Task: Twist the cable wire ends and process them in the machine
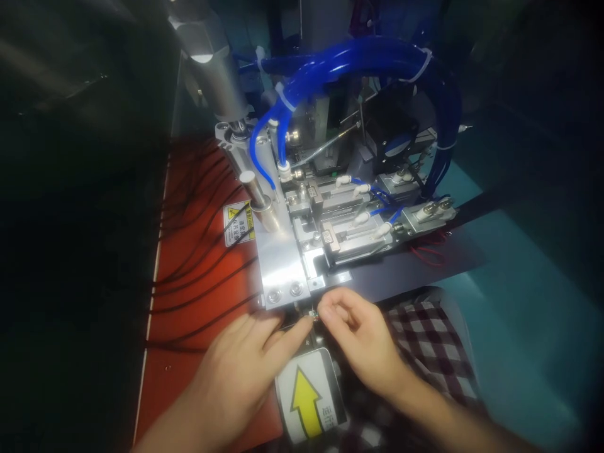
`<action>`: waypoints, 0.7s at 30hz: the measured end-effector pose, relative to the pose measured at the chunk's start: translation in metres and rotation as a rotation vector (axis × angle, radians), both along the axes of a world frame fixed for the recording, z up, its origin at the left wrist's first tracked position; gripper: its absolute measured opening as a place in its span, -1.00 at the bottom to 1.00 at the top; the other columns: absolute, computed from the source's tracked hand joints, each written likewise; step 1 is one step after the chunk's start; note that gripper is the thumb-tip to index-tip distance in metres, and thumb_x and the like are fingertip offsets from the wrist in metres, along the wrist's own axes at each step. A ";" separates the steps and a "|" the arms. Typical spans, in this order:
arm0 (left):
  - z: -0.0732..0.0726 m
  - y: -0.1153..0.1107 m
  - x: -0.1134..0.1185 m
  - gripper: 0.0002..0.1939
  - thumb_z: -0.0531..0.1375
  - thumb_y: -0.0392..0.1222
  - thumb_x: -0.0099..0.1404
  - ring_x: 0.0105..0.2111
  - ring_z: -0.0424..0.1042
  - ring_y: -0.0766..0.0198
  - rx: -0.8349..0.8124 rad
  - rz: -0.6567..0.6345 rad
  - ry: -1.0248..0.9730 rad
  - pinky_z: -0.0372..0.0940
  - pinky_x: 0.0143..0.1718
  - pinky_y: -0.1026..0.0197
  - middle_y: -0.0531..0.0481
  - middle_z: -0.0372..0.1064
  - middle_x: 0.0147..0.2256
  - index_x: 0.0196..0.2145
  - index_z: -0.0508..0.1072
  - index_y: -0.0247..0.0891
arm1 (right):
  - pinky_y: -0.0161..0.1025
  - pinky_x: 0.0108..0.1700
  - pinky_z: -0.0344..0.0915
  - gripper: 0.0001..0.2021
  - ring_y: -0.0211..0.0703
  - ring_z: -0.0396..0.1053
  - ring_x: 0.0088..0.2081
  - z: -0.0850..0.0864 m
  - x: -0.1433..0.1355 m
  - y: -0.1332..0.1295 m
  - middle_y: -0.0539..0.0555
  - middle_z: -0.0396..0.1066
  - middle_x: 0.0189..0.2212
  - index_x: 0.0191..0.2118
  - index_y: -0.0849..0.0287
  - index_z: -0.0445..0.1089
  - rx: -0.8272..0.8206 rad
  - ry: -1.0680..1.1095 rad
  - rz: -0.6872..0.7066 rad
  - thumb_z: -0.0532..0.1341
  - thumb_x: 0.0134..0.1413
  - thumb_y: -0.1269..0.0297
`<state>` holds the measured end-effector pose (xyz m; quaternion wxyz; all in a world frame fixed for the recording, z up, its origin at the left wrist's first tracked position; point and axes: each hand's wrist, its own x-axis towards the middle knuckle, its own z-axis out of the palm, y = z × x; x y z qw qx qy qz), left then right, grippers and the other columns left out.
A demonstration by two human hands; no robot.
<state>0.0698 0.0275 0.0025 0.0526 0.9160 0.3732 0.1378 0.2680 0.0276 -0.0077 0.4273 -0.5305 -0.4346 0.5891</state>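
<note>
Darkness fills the left side, giving way to a red-orange surface (179,327) crossed by thin dark cables (167,344). Above its right part stands a silver cylinder (212,82). Below that, a white sticker (238,233) with a yellow warning triangle lies sideways to the view; its larger black characters appear to read 请定期 and 保养设备, while the smaller writing is too blurred to make out. I see no brand that can be read.

Next comes the left hand (250,346), back upward, its thumb stretched out to the right and its tip at a small part (315,315); I cannot tell whether the half-hidden fingers grip anything. Just above, a bright metal plate (283,264) carries 2 round bolts at its near end. Below the thumb, a white placard (286,380) shows 1 large yellow arrow and sideways characters, perhaps beginning 运行, the rest unclear.

The small part sits between the 2 hands, near the plate's front edge: tiny, with pale, dark and reddish specks, its shape too small to tell. The right hand (361,333) pinches its right end between thumb and index finger, other fingers curled. Behind rise silver slide units (361,236) and a looped bundle of blue tubes (368,53). Farther right are checked cloth (434,333) and a teal floor (533,283).
</note>
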 end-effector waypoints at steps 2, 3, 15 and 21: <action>-0.001 0.001 0.000 -0.54 -0.16 -0.41 0.38 -0.35 0.25 0.23 0.005 -0.008 -0.008 0.16 -0.38 0.26 -0.06 0.25 -0.28 0.11 0.30 -0.17 | -0.38 -0.50 0.12 -0.86 -0.34 0.13 -0.53 0.001 0.001 0.000 -0.06 0.20 -0.53 -0.40 0.21 0.29 -0.030 0.013 0.011 0.16 0.13 0.28; -0.001 0.001 -0.001 -0.54 -0.16 -0.41 0.37 -0.35 0.25 0.24 0.008 -0.010 -0.011 0.16 -0.38 0.26 -0.06 0.25 -0.29 0.11 0.30 -0.17 | -0.38 -0.50 0.11 -0.86 -0.35 0.13 -0.53 0.002 0.002 0.000 -0.06 0.21 -0.54 -0.40 0.21 0.30 -0.048 0.020 0.021 0.17 0.12 0.27; -0.001 0.001 0.000 -0.54 -0.15 -0.42 0.36 -0.37 0.22 0.25 0.008 -0.009 -0.014 0.14 -0.40 0.27 -0.05 0.23 -0.30 0.10 0.31 -0.19 | -0.36 -0.54 0.05 -0.88 -0.35 0.06 -0.58 0.007 0.006 0.004 -0.12 0.11 -0.62 -0.43 0.23 0.32 -0.064 -0.056 0.074 0.18 0.08 0.32; 0.000 0.001 0.000 -0.54 -0.14 -0.44 0.35 -0.39 0.23 0.26 0.010 -0.013 -0.017 0.13 -0.42 0.27 -0.05 0.24 -0.31 0.09 0.31 -0.19 | -0.34 -0.51 0.10 -0.90 -0.33 0.09 -0.55 0.003 0.006 0.002 -0.07 0.17 -0.55 -0.41 0.23 0.34 0.035 -0.113 0.057 0.17 0.09 0.34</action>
